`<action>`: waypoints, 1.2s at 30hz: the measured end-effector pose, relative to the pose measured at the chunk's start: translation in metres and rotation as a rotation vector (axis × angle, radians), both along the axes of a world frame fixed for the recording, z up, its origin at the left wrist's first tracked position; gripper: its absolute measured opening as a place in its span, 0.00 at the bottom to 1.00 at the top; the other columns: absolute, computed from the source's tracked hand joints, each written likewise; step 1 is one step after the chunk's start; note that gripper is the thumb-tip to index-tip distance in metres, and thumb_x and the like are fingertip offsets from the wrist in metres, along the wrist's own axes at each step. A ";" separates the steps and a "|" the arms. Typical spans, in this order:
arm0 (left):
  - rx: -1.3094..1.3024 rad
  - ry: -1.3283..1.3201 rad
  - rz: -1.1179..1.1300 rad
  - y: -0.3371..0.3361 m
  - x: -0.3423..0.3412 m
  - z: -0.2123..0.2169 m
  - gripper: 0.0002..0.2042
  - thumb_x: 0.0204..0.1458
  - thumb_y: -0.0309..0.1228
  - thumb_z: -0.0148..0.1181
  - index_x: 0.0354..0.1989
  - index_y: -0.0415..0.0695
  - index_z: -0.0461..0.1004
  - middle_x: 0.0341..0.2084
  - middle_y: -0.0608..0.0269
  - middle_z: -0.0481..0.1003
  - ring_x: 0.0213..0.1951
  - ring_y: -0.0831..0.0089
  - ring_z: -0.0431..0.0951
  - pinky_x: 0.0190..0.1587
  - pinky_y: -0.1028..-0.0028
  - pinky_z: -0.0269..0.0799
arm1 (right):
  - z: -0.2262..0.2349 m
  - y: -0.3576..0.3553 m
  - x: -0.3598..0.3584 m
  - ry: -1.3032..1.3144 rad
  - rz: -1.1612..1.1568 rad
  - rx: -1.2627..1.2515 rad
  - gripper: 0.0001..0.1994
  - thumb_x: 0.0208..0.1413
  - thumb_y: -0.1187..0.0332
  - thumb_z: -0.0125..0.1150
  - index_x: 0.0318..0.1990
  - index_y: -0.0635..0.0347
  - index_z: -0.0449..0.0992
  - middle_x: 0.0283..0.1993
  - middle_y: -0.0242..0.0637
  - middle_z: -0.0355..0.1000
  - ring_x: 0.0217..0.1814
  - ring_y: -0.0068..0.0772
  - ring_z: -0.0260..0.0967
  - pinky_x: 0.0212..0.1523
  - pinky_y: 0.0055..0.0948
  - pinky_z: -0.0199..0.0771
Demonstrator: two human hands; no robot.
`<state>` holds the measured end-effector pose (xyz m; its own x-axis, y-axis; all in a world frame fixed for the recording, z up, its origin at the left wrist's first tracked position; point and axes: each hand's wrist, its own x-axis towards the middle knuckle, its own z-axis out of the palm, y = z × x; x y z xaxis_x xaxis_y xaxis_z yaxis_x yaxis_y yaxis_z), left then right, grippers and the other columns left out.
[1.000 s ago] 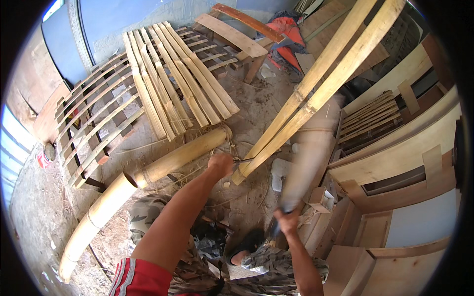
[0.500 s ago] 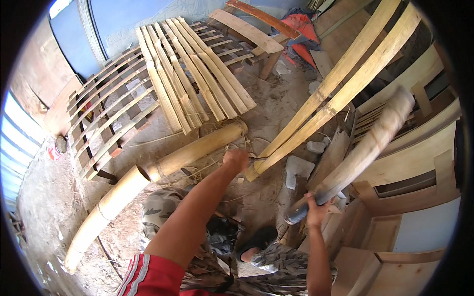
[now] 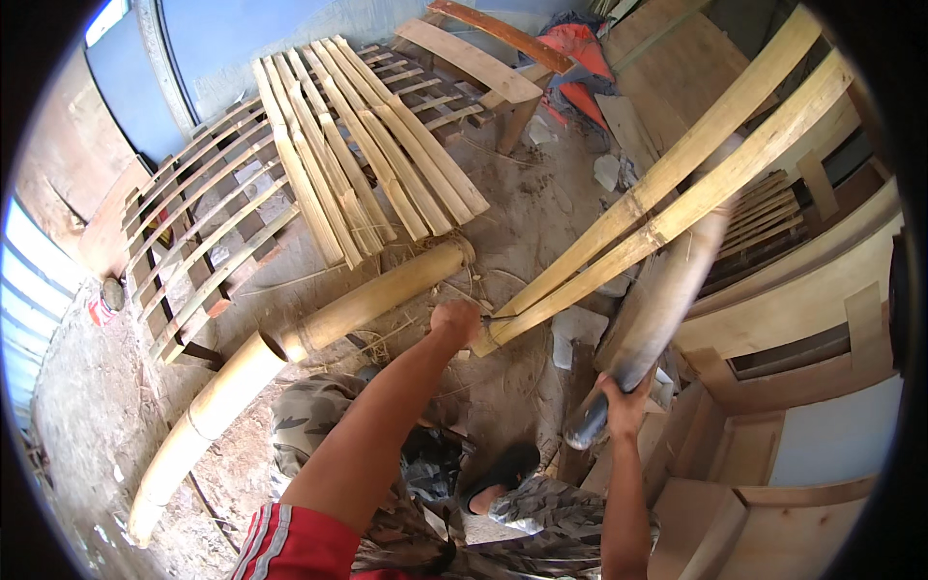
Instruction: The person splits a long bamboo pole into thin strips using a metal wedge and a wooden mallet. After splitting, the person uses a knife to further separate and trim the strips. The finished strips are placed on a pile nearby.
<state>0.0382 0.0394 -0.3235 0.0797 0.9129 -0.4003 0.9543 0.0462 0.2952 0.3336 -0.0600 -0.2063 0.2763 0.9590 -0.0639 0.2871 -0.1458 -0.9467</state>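
My left hand (image 3: 454,321) is closed on a thin dark blade (image 3: 498,318) whose tip sits at the lower end of two long split bamboo strips (image 3: 667,198). The strips run up to the upper right. My right hand (image 3: 623,398) grips the lower end of a thick wooden club (image 3: 662,300), blurred and raised on a slant beside the strips. A whole bamboo pole (image 3: 319,329) lies on the ground to the left of my left hand.
A bundle of split bamboo slats (image 3: 367,164) rests on a slatted bamboo rack (image 3: 193,232). Wooden frames (image 3: 812,319) and boards stand at right. A wooden bench (image 3: 474,63) and an orange cloth (image 3: 580,48) are behind. A dark sandal (image 3: 503,469) is below.
My right hand has swung the wooden club from upright over toward the bamboo strips. The view has shifted slightly. My left hand stays at the strips' lower end.
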 end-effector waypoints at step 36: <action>-0.031 -0.009 -0.015 -0.008 -0.002 0.000 0.11 0.45 0.30 0.64 0.38 0.45 0.82 0.41 0.55 0.80 0.45 0.60 0.81 0.42 0.63 0.79 | -0.046 0.004 0.001 0.016 -0.165 0.234 0.27 0.41 0.70 0.75 0.49 0.68 0.71 0.39 0.39 0.74 0.41 0.35 0.72 0.45 0.33 0.72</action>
